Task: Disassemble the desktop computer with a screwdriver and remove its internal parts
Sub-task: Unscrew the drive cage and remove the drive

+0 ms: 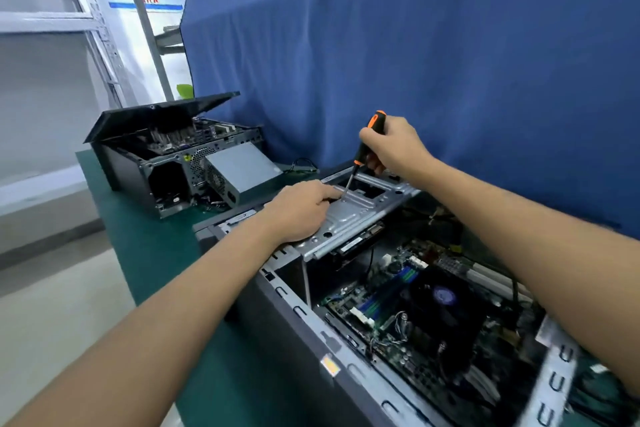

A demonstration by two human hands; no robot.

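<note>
Nearest the lens, a left forearm (156, 322) and a right forearm (536, 253) are stretched forward over the desktop computer (287, 329), which is laid on its side at the near right of the table (145, 236) with its insides exposed. Behind everything a blue curtain (415, 45) is hung, and the green table is seen running along its foot. At the far left end of the table a second computer (128, 170) is set, its dark lid (156, 114) propped up at a slant, and a grey power supply (242, 166) is leaned against its right side. Inside the near computer a green circuit board (363, 298) is exposed, with a black fan (446, 305) mounted on it. Across the far end of that computer a grey metal bracket (360, 215) is fixed. The left hand (298, 211) is laid palm down on this bracket, its fingers stretched out and nothing grasped. The right hand (394, 146) is clenched round the orange and black handle of the screwdriver (362, 151), which is tilted, its tip set on the bracket just beside the left fingertips.
</note>
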